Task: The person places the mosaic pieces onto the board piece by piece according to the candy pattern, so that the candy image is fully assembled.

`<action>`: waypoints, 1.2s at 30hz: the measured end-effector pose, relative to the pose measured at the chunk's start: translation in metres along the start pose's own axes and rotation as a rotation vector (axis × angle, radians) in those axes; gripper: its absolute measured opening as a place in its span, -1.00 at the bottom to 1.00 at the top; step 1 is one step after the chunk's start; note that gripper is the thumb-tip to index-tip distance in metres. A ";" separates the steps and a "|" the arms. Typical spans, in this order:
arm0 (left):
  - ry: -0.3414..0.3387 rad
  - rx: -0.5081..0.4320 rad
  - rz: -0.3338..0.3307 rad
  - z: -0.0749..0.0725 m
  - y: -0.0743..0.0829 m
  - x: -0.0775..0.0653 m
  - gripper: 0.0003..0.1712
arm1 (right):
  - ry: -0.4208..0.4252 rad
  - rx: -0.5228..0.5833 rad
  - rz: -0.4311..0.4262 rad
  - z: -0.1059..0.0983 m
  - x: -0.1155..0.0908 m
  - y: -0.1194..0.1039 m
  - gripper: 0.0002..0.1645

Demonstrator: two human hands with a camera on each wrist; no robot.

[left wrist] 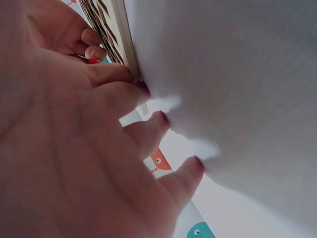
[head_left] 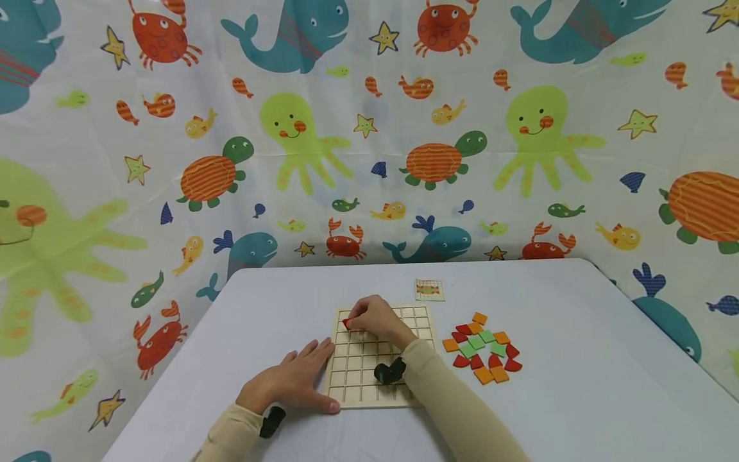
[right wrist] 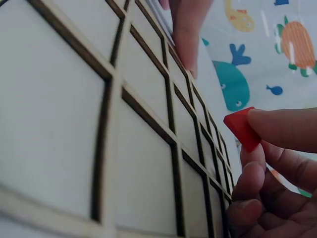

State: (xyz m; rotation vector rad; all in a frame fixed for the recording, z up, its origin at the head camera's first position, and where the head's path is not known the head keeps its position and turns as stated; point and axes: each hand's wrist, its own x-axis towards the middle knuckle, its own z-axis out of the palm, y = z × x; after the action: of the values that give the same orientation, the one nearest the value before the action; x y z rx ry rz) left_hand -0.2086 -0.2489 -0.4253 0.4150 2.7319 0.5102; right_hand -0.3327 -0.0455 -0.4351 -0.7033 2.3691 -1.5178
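A wooden grid board [head_left: 353, 377] with square cells lies on the white table. Over its upper left part, my right hand [head_left: 378, 321] pinches a small red tile [right wrist: 243, 130] between thumb and finger. The right wrist view shows that tile held above the cells, with one pointed corner and straight sides. My left hand [head_left: 294, 382] rests on the table along the board's left edge, its fingers extended and spread. The left thumb touches the board's near left corner. In the left wrist view, the left fingertips [left wrist: 195, 168] press on the white tabletop.
To the right of the board lie several loose tiles: orange squares [head_left: 484, 375], green squares [head_left: 476, 342] and red rounded-edge pieces [head_left: 512, 365]. A small card [head_left: 430, 290] with a gridded picture sits behind the board. A sea-animal curtain [head_left: 369, 179] hangs behind the table.
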 end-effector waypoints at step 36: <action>0.011 0.008 -0.023 -0.002 0.003 -0.002 0.38 | 0.030 -0.386 -0.072 0.025 0.005 -0.006 -0.74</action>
State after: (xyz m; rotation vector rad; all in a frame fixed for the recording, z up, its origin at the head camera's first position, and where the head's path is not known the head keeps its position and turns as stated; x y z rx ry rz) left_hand -0.2072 -0.2476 -0.4220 0.3838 2.7473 0.4973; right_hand -0.3240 -0.0694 -0.4403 -0.8583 2.7188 -1.1078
